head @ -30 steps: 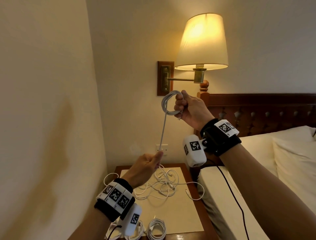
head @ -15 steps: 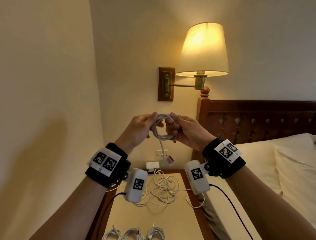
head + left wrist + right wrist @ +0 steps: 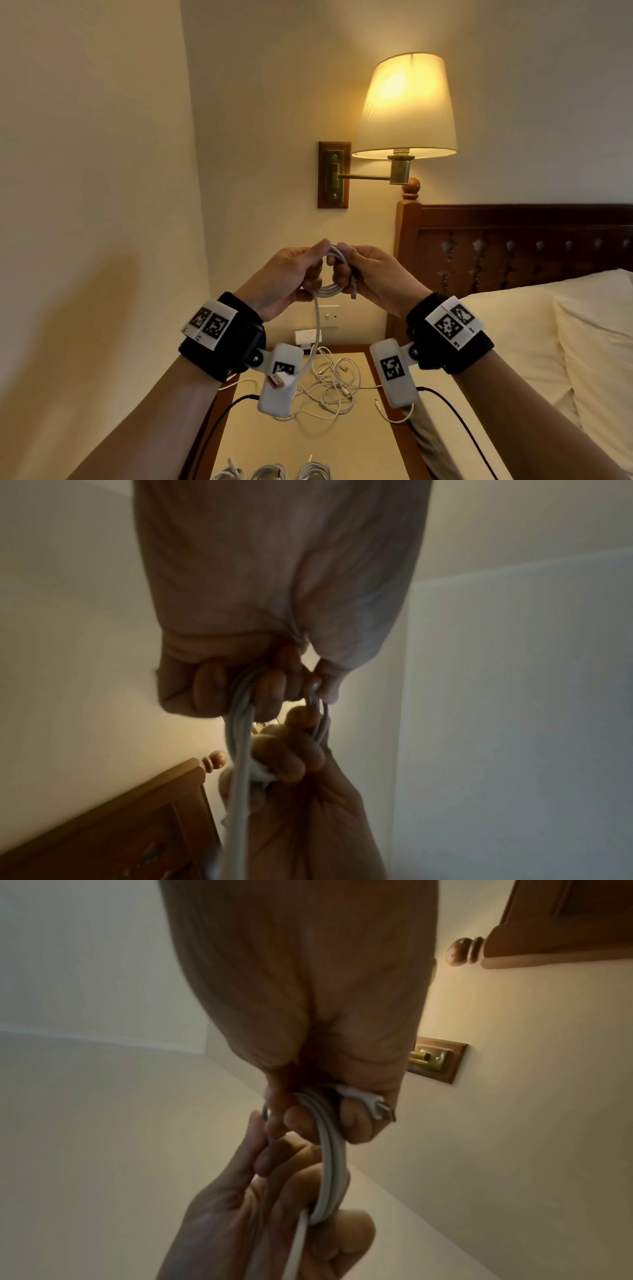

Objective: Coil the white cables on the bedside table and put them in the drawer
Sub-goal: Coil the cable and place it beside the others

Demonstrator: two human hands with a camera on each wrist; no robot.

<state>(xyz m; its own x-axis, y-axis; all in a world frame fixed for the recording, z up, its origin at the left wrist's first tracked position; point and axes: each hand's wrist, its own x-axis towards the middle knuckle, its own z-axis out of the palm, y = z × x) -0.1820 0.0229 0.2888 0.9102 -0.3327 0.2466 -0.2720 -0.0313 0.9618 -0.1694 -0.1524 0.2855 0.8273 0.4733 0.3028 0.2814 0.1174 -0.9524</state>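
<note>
A small coil of white cable hangs in the air above the bedside table, held from both sides. My left hand grips its left side and my right hand grips its right side, with a plug end tucked under the fingers. The coil runs between the two hands. A loose tail drops from it to a USB plug dangling by my left wrist. A tangle of loose white cables lies on the tabletop. Three coiled cables sit at its front edge.
A lit wall lamp hangs above and behind the hands. The dark wooden headboard and the bed with white pillows stand to the right. A wall socket and a white adapter are at the back of the table.
My left hand came up from the cable's lower stretch to the coil, and my right hand lowered it. Both hands now hold the coil together, with a longer tail hanging down.
</note>
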